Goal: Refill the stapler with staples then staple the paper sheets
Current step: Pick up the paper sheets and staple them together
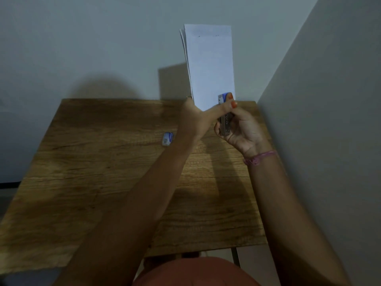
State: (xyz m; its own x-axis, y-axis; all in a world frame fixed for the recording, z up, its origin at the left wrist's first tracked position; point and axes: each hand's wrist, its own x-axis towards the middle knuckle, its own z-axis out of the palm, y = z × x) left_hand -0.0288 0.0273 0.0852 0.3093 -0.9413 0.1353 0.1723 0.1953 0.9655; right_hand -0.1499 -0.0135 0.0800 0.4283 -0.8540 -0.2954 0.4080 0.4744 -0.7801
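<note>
Head view: left hand (193,118) pinches paper sheets (210,65); right hand (239,129) grips stapler (225,114).

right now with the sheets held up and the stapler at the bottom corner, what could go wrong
1. The left hand's thumb lies across the paper sheets right beside the stapler, so it could get pinched.
2. The sheets fan apart along the left edge, so the staple may fix them misaligned.
3. The right hand staples in mid-air above the table, so the stapler could slip.
</note>
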